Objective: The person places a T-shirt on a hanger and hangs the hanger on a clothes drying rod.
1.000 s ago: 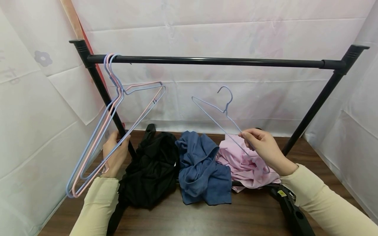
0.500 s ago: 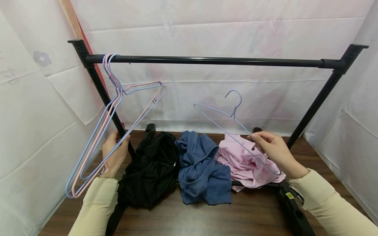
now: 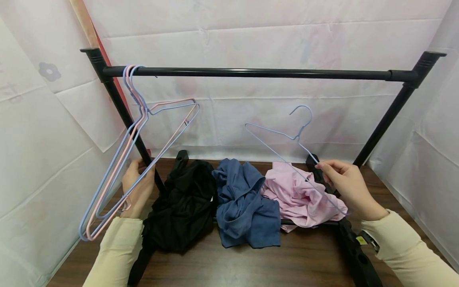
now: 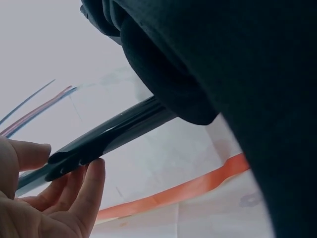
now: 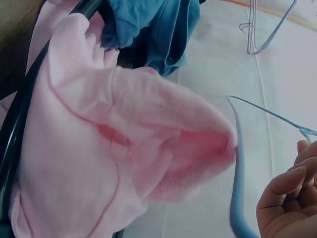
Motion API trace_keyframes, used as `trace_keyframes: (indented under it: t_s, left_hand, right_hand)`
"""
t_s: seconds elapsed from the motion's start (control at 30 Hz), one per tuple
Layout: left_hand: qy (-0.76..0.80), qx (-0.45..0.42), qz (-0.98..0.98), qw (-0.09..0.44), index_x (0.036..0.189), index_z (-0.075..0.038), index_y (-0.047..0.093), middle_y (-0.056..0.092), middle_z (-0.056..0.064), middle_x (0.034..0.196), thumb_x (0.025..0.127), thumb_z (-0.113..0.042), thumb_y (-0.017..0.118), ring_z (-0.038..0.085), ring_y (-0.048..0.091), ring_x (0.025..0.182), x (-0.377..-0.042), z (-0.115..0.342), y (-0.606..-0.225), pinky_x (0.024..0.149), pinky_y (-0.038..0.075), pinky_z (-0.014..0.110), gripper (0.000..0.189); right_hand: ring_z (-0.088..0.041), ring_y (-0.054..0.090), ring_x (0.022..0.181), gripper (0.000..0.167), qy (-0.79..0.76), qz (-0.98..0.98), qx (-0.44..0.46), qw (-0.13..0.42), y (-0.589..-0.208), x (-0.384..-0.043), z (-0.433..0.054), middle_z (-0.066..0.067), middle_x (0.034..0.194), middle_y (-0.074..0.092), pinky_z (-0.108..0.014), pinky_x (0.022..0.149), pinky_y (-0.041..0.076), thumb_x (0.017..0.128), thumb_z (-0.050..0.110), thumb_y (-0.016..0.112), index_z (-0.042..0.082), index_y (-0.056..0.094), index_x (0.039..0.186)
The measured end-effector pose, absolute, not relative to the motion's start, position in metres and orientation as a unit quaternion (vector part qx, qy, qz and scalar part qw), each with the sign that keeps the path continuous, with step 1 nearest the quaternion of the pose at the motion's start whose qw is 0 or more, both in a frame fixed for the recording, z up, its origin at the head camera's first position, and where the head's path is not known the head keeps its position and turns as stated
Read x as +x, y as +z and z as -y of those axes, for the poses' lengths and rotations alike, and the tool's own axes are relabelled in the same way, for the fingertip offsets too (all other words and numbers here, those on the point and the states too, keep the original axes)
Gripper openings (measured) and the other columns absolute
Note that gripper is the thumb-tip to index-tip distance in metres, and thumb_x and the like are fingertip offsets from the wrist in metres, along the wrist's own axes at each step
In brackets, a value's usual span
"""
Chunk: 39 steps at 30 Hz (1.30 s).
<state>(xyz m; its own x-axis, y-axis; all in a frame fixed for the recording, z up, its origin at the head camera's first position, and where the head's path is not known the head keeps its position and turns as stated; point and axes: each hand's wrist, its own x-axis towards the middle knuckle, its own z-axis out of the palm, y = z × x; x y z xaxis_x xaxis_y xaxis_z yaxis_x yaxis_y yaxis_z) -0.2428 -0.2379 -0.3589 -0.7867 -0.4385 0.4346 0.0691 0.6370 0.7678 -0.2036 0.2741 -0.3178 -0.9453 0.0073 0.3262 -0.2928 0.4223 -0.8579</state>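
My right hand [image 3: 349,185] pinches a light blue wire hanger [image 5: 238,193] by one side, with its hook up and its frame slanting over a crumpled pink garment [image 3: 299,195]. The hanger is apart from the top rail. In the right wrist view the hanger's lower bar passes at the pink garment's edge; whether they touch I cannot tell. My left hand [image 4: 54,203] holds the black left post of the clothes rack [image 4: 124,124], thumb on one side and fingers on the other. In the head view, hangers partly cross in front of that hand.
Several blue and pink hangers [image 3: 135,129] hang at the left end of the black top rail [image 3: 251,73]. A black garment [image 3: 184,211] and a blue garment [image 3: 240,207] lie beside the pink one over the rack's low bar. Pale cloth sheets [image 3: 229,48] surround the brown tabletop [image 3: 251,267].
My right hand has moved right with the hanger, and its hook has shifted right too. The left hand stays on the post. The garments lie nearly as before.
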Motion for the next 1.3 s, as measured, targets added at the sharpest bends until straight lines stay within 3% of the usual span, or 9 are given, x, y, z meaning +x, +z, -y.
trace_keyframes:
  t_s: [0.17,0.37,0.47,0.6,0.73,0.9,1.07,1.3]
  left_hand:
    - [-0.401,0.119,0.853,0.313,0.127,0.0,0.057,0.061,0.021,0.119,0.096,-0.026,0.057,0.035,0.058,0.105,-0.24,0.236,-0.358,0.087,0.042,0.042,0.041]
    - [-0.372,0.164,0.887,0.221,0.116,-0.001,0.052,0.057,0.016,0.102,0.098,-0.045,0.05,0.034,0.057,0.093,-0.235,0.234,-0.356,0.078,0.041,0.042,0.048]
    - [-0.343,0.154,0.906,0.193,0.107,-0.005,0.052,0.059,0.012,0.093,0.099,-0.049,0.046,0.033,0.059,0.088,-0.231,0.231,-0.357,0.074,0.043,0.04,0.045]
    - [-0.313,0.108,0.925,0.185,0.103,-0.006,0.054,0.061,0.012,0.091,0.1,-0.049,0.043,0.029,0.059,0.082,-0.225,0.225,-0.357,0.068,0.04,0.034,0.045]
    - [-0.29,0.047,0.939,0.18,0.108,-0.006,0.058,0.065,0.013,0.095,0.101,-0.05,0.04,0.026,0.058,0.079,-0.22,0.216,-0.353,0.066,0.04,0.033,0.049]
    - [-0.297,-0.031,0.936,0.189,0.109,-0.004,0.062,0.068,0.013,0.094,0.101,-0.046,0.047,0.024,0.061,0.076,-0.217,0.198,-0.349,0.066,0.047,0.037,0.045]
    - [-0.336,-0.105,0.92,0.173,0.113,-0.006,0.063,0.068,0.011,0.101,0.101,-0.041,0.052,0.024,0.065,0.087,-0.22,0.17,-0.343,0.075,0.053,0.042,0.039]
    - [-0.413,-0.203,0.876,0.145,0.121,-0.012,0.063,0.068,0.005,0.113,0.1,-0.029,0.058,0.018,0.066,0.099,-0.223,0.121,-0.337,0.085,0.055,0.038,0.028]
  right_hand:
    - [-0.004,0.051,0.059,0.012,0.537,0.827,0.085,0.144,-0.318,-0.202,-0.282,0.013,0.064,0.055,-0.019,0.053,0.046,0.098,0.023,0.062,0.019,0.071,0.091]
    - [-0.003,0.056,0.063,0.013,0.573,0.799,0.11,0.144,-0.319,-0.201,-0.29,0.01,0.067,0.061,-0.017,0.057,0.048,0.097,0.009,0.06,0.012,0.072,0.099]
    - [-0.004,0.057,0.064,0.015,0.571,0.801,0.111,0.144,-0.319,-0.2,-0.293,0.011,0.067,0.061,-0.017,0.058,0.048,0.097,0.007,0.059,0.015,0.072,0.099]
    - [-0.004,0.056,0.064,0.014,0.555,0.813,0.102,0.145,-0.318,-0.198,-0.296,0.012,0.068,0.061,-0.017,0.059,0.049,0.097,0.011,0.06,0.018,0.071,0.099]
    - [-0.005,0.055,0.062,0.013,0.575,0.801,0.102,0.134,-0.318,-0.198,-0.297,0.009,0.069,0.062,-0.019,0.055,0.048,0.097,0.012,0.062,0.011,0.072,0.105]
    - [-0.005,0.054,0.061,0.014,0.587,0.795,0.089,0.126,-0.318,-0.196,-0.298,0.009,0.069,0.06,-0.019,0.053,0.046,0.096,0.014,0.064,0.016,0.073,0.106]
    - [-0.004,0.054,0.062,0.014,0.589,0.794,0.073,0.128,-0.317,-0.193,-0.3,0.009,0.069,0.061,-0.018,0.053,0.047,0.095,0.016,0.065,0.022,0.074,0.104]
    - [-0.002,0.054,0.061,0.012,0.609,0.779,0.064,0.134,-0.317,-0.189,-0.304,0.01,0.069,0.063,-0.018,0.051,0.045,0.094,0.013,0.066,0.019,0.075,0.099]
